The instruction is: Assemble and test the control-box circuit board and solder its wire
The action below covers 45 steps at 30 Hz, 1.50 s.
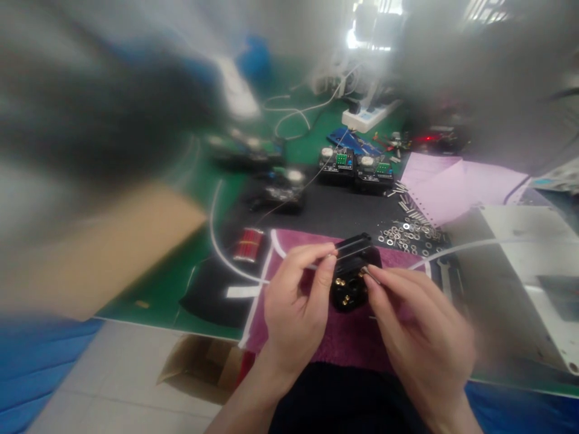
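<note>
My left hand (pixel 296 289) grips a small black module (pixel 351 274) with brass fittings on its near face, fingers curled round its left side. It is held just above a maroon cloth (pixel 348 337). My right hand (pixel 416 319) is closed in a pinch at the module's right side, thumb and forefinger pressed on a thin metal piece that I cannot make out. The picture is smeared by motion.
Several black modules with green connectors (pixel 355 166) stand at the back on a dark mat. Loose washers and small screws (pixel 407 232) lie right of the cloth. Pink paper (pixel 443 187), a white metal case (pixel 529 265), a cardboard box (pixel 104 253) and a white power strip (pixel 368 117) surround the green bench.
</note>
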Each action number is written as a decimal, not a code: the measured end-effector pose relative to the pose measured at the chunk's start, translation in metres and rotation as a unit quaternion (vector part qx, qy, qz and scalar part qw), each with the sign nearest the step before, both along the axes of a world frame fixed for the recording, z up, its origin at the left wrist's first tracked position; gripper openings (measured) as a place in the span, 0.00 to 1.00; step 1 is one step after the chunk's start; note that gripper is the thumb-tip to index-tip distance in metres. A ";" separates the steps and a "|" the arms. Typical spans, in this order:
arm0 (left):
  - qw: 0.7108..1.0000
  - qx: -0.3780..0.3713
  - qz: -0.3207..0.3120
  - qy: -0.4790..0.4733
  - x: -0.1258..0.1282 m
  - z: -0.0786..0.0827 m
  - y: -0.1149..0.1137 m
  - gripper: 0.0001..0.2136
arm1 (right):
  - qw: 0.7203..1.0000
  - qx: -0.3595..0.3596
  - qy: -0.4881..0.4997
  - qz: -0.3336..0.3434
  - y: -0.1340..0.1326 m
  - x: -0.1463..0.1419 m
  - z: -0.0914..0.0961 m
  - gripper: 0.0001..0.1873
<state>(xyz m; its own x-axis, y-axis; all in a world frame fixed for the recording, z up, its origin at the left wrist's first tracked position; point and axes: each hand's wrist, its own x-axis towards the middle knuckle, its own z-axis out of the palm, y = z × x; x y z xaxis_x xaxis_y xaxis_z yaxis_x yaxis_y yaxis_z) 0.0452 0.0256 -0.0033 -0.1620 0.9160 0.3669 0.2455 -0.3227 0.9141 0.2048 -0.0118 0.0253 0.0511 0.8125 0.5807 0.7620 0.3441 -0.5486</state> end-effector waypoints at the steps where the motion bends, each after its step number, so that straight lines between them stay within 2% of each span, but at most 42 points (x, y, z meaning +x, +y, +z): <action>1: 1.000 0.001 -0.001 -0.001 0.000 0.000 0.000 0.09 | 1.000 -0.003 -0.009 0.000 0.000 0.000 0.001 0.11; 9: 1.000 0.014 -0.014 -0.001 0.000 0.001 0.000 0.10 | 0.998 -0.019 -0.060 -0.009 0.000 0.002 0.004 0.09; 15: 0.999 0.026 -0.020 0.012 -0.002 0.002 0.001 0.10 | 0.996 -0.006 -0.092 -0.005 0.003 0.001 0.009 0.03; 20: 0.999 0.027 -0.022 0.011 -0.002 0.002 0.001 0.10 | 0.991 -0.027 -0.130 -0.020 0.005 0.002 0.010 0.15; 23: 0.999 0.030 -0.017 0.011 -0.001 0.002 0.002 0.09 | 0.992 -0.030 -0.115 -0.033 0.005 0.002 0.006 0.08; 26: 0.999 0.036 -0.012 0.018 -0.001 0.002 0.002 0.09 | 0.992 -0.031 -0.103 -0.061 0.005 0.000 0.000 0.11; 29: 0.999 0.038 -0.014 0.027 -0.002 0.002 0.002 0.10 | 0.991 -0.030 -0.103 -0.074 0.006 -0.002 -0.003 0.05; 32: 0.999 0.038 -0.017 0.030 -0.003 0.002 0.002 0.10 | 0.993 -0.037 -0.098 -0.052 0.004 -0.002 0.001 0.02; 34: 0.999 0.033 -0.016 0.033 -0.003 0.002 0.001 0.10 | 0.995 -0.054 -0.083 -0.003 -0.003 0.002 0.004 0.01; 37: 0.999 0.030 -0.016 0.035 -0.003 0.003 0.001 0.09 | 0.986 -0.090 -0.100 0.097 -0.021 0.010 0.002 0.08; 39: 0.999 0.030 -0.019 0.031 -0.003 0.004 0.001 0.09 | 0.973 -0.114 -0.148 0.135 -0.034 0.015 -0.005 0.12; 41: 0.999 0.025 -0.022 0.021 -0.002 0.004 0.001 0.09 | 0.965 -0.129 -0.187 0.129 -0.042 0.018 -0.014 0.12; 45: 1.000 0.018 -0.018 -0.001 0.000 0.003 0.001 0.09 | 0.969 -0.117 -0.202 0.076 -0.043 0.019 -0.026 0.14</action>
<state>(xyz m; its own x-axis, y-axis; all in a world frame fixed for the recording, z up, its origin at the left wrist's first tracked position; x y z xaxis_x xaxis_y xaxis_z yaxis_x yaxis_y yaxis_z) 0.0452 0.0264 -0.0006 -0.1303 0.9071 0.4003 0.2313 -0.3648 0.9019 0.2236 -0.0552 -0.0011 -0.2731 0.9047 0.3270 0.8808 0.3718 -0.2931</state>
